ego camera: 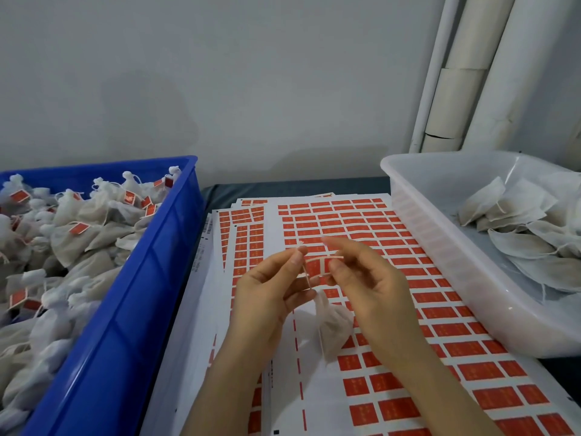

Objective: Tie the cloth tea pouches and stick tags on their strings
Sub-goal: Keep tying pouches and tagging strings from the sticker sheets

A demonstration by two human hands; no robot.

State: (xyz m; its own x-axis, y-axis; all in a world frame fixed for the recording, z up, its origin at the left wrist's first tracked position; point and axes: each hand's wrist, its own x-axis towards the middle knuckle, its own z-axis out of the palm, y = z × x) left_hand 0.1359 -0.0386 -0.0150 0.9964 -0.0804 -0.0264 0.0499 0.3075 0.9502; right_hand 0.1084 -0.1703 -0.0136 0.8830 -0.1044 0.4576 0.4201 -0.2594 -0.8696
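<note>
Head view: over the sticker sheet (446, 349), the left hand (267, 294) pinches the string (305, 273) between thumb and forefinger. The right hand (371, 287) pinches a red tag (317, 266) against it. The tea pouch (334, 328) dangles just above the sheet. Left of the sheet is a blue crate (125, 309), right a translucent tub (440, 247).

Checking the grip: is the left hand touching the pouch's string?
Touching. The head view shows the left hand pinching the string between thumb and forefinger, above the hanging pouch.

Single head camera, looking forward-down, close over sticker sheets (361, 221).
</note>
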